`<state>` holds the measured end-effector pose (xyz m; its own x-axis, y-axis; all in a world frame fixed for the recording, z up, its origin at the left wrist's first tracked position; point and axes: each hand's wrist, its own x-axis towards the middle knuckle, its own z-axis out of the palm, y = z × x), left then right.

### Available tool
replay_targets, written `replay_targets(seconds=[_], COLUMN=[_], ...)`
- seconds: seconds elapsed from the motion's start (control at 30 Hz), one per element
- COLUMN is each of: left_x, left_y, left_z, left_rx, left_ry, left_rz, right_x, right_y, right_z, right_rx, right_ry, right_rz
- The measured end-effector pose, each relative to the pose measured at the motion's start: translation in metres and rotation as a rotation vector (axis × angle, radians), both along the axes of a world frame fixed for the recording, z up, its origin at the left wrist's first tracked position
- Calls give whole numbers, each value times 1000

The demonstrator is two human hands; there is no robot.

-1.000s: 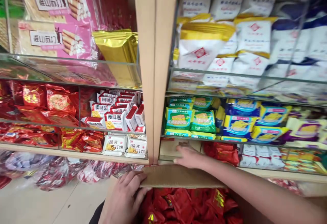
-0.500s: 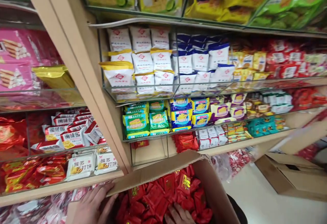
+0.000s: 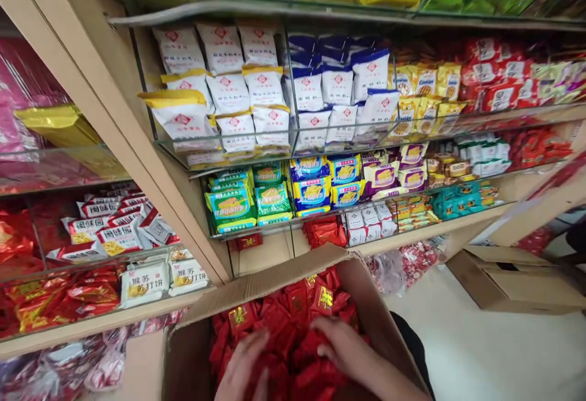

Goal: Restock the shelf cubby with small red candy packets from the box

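Observation:
A cardboard box stands with its flap up against the lower shelf, full of small red packets with gold print. Both of my hands reach into it. My left hand, smeared by motion, is over the packets on the left side, its fingers stretched and the thumb apart. On the right, my right hand lies on the packets, fingers spread and slightly bent. Neither hand shows a packet lifted in it. The packets under my palms are hidden.
Behind the box, glass-fronted shelves hold white snack packs, green biscuit packs and a few red packets in a low compartment. A wooden upright divides the shelves. Another cardboard box sits on the floor at right.
My left hand has left the box's edge and moved right, in over the packets. My right hand has shifted slightly up and right. The view has turned a little, so the shelves appear further left.

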<state>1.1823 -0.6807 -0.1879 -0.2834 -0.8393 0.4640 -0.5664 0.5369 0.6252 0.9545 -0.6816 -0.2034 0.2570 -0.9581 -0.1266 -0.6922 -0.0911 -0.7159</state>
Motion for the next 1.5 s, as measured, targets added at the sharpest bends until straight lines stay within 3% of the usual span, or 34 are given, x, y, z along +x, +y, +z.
replay_targets(seconds=[0.1, 0.2, 0.27, 0.37, 0.43, 0.6, 0.67, 0.83, 0.97, 1.03, 1.2, 1.33, 1.5], left_x=[-27, -46, -53, -56, -55, -53, -51, -47, -45, -43, -39, -45, -57], left_y=[1, -6, -9, -7, -3, 3, 2, -5, -4, 1, 18, 24, 26], left_z=[15, 30, 31, 23, 18, 16, 14, 2, -1, 2, 7, 3, 15], left_rx=[495, 675, 674, 623, 586, 559, 555, 555, 579, 526, 395, 633, 1055], left_ry=[172, 283, 314, 334, 344, 377, 401, 454, 451, 400, 89, 271, 924], left_rz=[-15, -94, -98, -20, 30, 103, 135, 215, 197, 146, -259, -240, -34], right_x=[5, 20, 30, 43, 47, 48, 49, 54, 52, 48, 48, 51, 49], right_y=[8, 17, 21, 24, 24, 23, 23, 30, 35, 35, 35, 39, 37], right_z=[30, 48, 51, 43, 35, 28, 28, 25, 25, 27, 36, 46, 39], right_rx=[56, 93, 78, 30, -31, -165, -113, 247, 203, 144, 6, -101, -248], right_ry=[-471, -650, -705, -770, -698, -525, -603, -828, -800, -717, -570, -531, -595], right_rz=[-126, -116, -141, -369, -479, -507, -507, -484, -514, -524, -442, -310, -615])
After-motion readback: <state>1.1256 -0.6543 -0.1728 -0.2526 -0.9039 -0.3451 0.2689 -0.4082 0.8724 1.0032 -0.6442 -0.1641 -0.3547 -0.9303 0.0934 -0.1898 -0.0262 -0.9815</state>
